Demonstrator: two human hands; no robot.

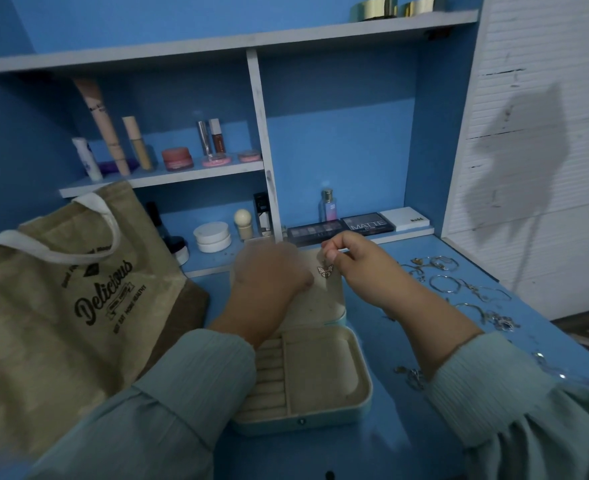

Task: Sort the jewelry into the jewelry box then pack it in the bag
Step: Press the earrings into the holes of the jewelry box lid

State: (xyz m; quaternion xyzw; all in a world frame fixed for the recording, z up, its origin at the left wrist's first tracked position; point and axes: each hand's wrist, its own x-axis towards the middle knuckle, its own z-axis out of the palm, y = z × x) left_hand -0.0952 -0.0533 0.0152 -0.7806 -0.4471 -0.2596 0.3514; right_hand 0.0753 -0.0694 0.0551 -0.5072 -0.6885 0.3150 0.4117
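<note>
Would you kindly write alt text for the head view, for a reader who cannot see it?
A person's right hand dangles a butterfly pendant before the raised lid of an open jewelry box on a blue desk, the left hand resting against that lid. A burlap bag lies left; loose jewelry lies right.

**Count on the desk and shelves**

One open jewelry box (307,372), one tote bag (61,306), one butterfly pendant (325,270), two hands. By the desk's back edge: two dark palettes (341,227), one white case (405,219), one perfume bottle (327,206).
</note>
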